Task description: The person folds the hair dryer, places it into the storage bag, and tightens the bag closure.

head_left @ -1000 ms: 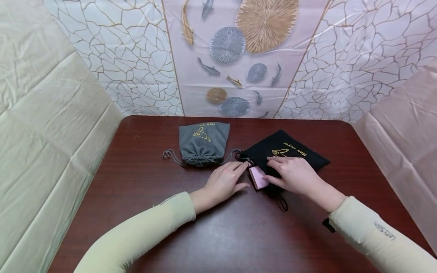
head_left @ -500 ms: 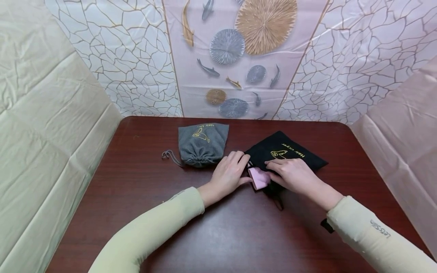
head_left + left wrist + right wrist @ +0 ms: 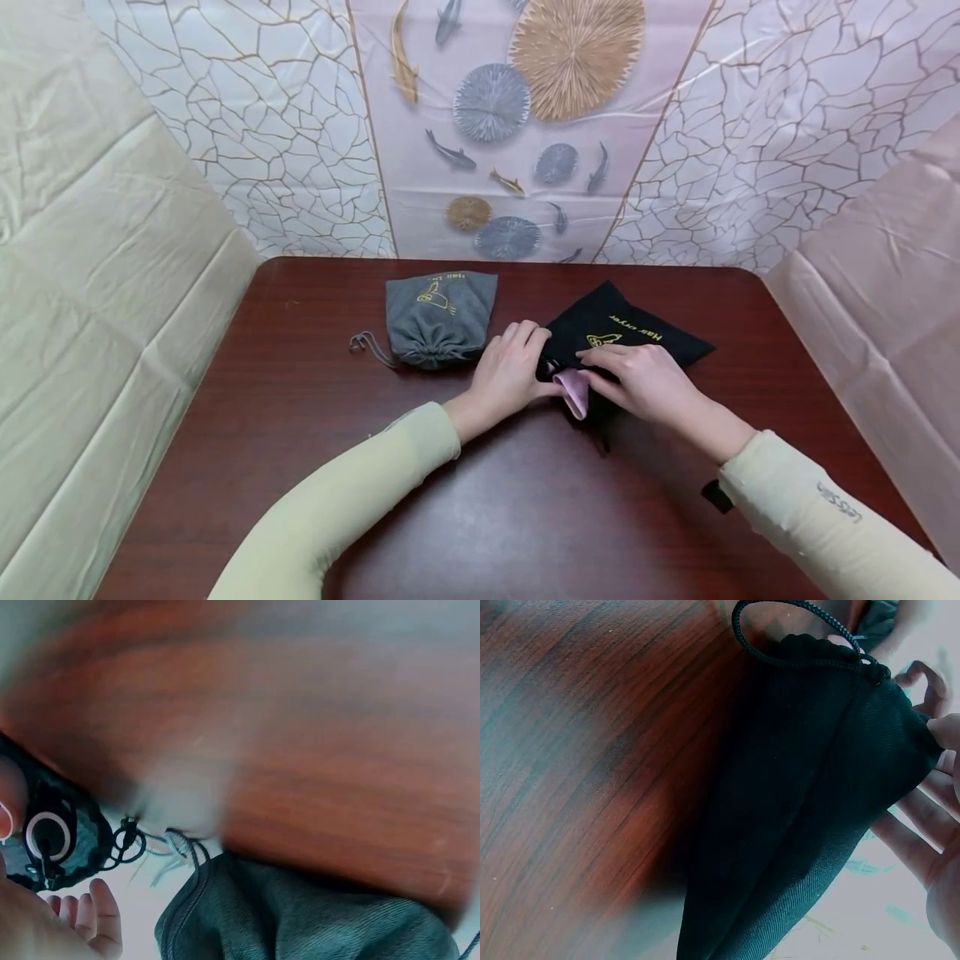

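Note:
A black drawstring bag (image 3: 630, 321) with yellow "Hair Dryer" lettering lies right of centre, its mouth towards my hands. From that mouth a pink tube-like end (image 3: 574, 394) sticks out. In the left wrist view a dark round end with a pale ring (image 3: 32, 835) shows inside the bag's mouth. My left hand (image 3: 508, 373) is at the mouth, thumb at the pink end and fingers by the bag's edge. With thumb and fingers, my right hand (image 3: 643, 377) pinches the edge of the bag; the right wrist view shows the cloth (image 3: 802, 765) stretched from that grip.
A filled grey drawstring bag (image 3: 435, 321) with similar yellow lettering stands just left, its cord (image 3: 371, 346) trailing leftward. Both bags lie on a dark red-brown wooden table (image 3: 450, 533). Patterned cloth (image 3: 300, 150) hangs behind it, with plain cloth at both sides.
My left hand has moved right, its thumb reaching the pink end. That end has turned and appears narrower. My right hand stays at the black bag, its thumb close to the pink end.

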Demonstrator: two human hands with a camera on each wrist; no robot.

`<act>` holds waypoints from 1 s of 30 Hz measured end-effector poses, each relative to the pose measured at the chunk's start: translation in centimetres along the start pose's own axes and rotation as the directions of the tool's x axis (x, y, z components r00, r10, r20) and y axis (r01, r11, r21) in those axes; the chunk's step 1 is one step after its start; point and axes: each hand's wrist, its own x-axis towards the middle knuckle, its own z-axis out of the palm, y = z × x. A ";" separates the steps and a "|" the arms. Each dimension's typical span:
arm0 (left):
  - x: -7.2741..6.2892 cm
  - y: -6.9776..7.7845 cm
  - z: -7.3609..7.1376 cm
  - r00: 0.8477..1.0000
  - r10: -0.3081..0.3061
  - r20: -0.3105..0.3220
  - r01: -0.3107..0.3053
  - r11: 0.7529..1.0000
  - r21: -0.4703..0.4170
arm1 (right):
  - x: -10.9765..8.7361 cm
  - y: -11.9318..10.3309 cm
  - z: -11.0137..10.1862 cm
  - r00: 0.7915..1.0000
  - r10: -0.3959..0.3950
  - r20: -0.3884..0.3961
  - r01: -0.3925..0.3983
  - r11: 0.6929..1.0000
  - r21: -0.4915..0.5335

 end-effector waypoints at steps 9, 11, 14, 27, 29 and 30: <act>0.6 0.0 -0.1 0.992 -0.051 0.114 0.053 0.999 -0.012 | -0.6 0.1 -0.1 1.000 0.015 0.014 -0.015 1.000 -0.005; 0.4 -0.3 -0.1 0.990 -0.036 0.137 0.037 0.999 -0.004 | -0.8 0.2 -0.1 1.000 0.017 0.019 -0.017 1.000 -0.005; 0.2 -0.9 -0.3 0.991 -0.010 0.136 0.012 1.000 -0.013 | -1.0 0.2 -0.1 1.000 0.020 0.021 -0.019 1.000 -0.005; 0.1 -3.7 -1.4 0.950 0.117 0.291 -0.070 0.983 -0.167 | -0.8 -0.1 -0.3 1.000 0.021 0.024 -0.021 1.000 0.012; 0.3 -4.2 -1.7 0.939 0.144 0.312 -0.095 0.981 -0.167 | -0.7 -0.1 -0.3 1.000 0.016 0.021 -0.016 1.000 0.015; 0.3 -4.4 -1.8 0.937 0.157 0.314 -0.108 0.980 -0.166 | -0.7 -0.1 -0.3 1.000 0.014 0.018 -0.014 1.000 0.015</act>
